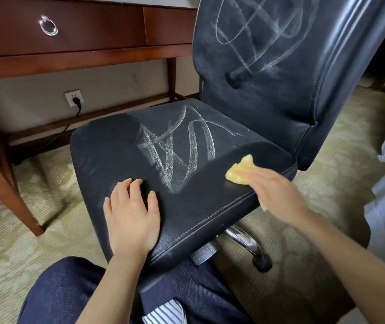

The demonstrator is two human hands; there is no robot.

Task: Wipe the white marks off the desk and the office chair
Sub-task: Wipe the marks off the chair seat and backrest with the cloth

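Right hand (273, 190) is pressed flat on a small yellow cleaning cloth (240, 173), fingers spread over it and pinning it to the dark padded seat of the black office chair (126, 148) near the seat's right edge; hand is blurred. Left hand (132, 211) lies palm down w/ fingers loosely splayed on the front left of the seat, holding nothing, prob. bracing the chair.

White chalky scribble on the seat (175, 148) sits just left of the cloth and beyond it, towards the seat's middle, its strokes running mostly front to back. So the cloth hand is the nearer one, and the wipe likely has to go leftward across those strokes.

A second white scribble on the chair backrest (257, 36) is untouched. Brown wooden desk w/ ring-pull drawer (81, 31) stands behind; its top isn't in view, so can't tell re marks there
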